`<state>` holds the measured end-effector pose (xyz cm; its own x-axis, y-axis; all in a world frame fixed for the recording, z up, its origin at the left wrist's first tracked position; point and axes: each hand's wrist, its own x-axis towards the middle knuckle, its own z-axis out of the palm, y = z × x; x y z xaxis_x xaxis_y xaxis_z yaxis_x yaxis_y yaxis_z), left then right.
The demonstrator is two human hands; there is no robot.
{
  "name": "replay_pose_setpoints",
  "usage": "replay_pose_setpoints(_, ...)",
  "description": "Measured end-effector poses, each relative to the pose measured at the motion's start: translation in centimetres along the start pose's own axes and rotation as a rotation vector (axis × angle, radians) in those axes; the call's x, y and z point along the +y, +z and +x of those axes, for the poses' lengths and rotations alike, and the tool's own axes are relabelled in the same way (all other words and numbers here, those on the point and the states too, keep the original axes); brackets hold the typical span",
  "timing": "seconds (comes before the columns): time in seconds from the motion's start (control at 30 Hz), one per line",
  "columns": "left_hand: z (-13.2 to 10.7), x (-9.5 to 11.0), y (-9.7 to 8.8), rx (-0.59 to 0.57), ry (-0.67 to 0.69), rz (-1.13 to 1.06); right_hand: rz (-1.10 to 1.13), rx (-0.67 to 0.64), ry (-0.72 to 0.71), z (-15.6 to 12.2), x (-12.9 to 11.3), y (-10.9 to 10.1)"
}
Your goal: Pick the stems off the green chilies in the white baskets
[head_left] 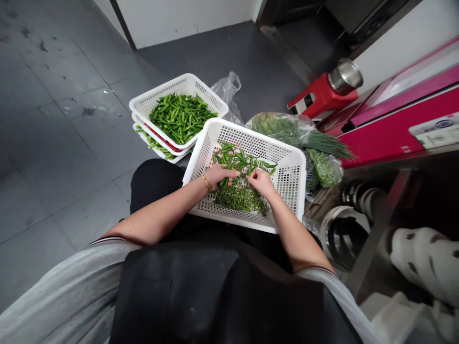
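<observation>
I have both hands at work inside the white basket (289,181), which sits over the wearer's lap; I take its middle as the clock's centre, with 12 o'clock pointing away from the body. The left hand (225,176) comes in from 8 o'clock, fingers curled around a few green chillies (263,163), thumb stretched toward 3. The right hand (261,182) comes in from 4 o'clock, fingertips drawn together in a pinch close to the left hand's; whether something small sits between them, I can't tell.

More chillies lie loose toward 12 o'clock, just beyond the fingers, while a heap of small green stems (240,199) covers the floor of the basket toward 6. A yellow bracelet (206,182) circles the left wrist.

At 10 to 11 o'clock stands a second basket (207,93) full of chillies, stacked over another that has greenery showing at its side. A clear plastic bag (234,102) slumps at 12. Bagged greens (276,125) lie at 1 to 2 o'clock, just beside my basket. Beyond them, near 1, I see a red appliance (315,98) topped by a steel bowl (345,76), and a pink cabinet (398,126) between 2 and 3.
</observation>
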<state>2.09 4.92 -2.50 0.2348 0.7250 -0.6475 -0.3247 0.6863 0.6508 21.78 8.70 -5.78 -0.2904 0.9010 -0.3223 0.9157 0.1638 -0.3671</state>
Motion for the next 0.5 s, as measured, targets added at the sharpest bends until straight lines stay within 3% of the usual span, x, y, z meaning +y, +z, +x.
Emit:
replay_pose_setpoints(0.13,0.4,-1.6,1.7,0.01,0.127,0.075,-0.021,0.057,-0.162,-3.8,-2.7,-1.1)
replay_pose_setpoints(0.2,0.2,-1.8,2.0,0.017,0.166,0.021,0.162,0.029,-0.139,-4.7,-3.5,-1.1)
replay_pose_setpoints(0.33,-0.4,-1.5,1.3,0.013,0.129,-0.152,0.528,-0.157,-0.138,-6.0,-3.8,-0.5)
replay_pose_setpoints(0.4,-0.8,-1.4,0.9,0.013,0.069,-0.139,0.447,-0.08,-0.256,-6.8,-4.0,-0.5)
replay_pose_setpoints(0.5,-1.4,-1.5,0.7,-0.002,0.003,0.033,0.148,-0.004,-0.486,-7.8,-4.0,-0.9)
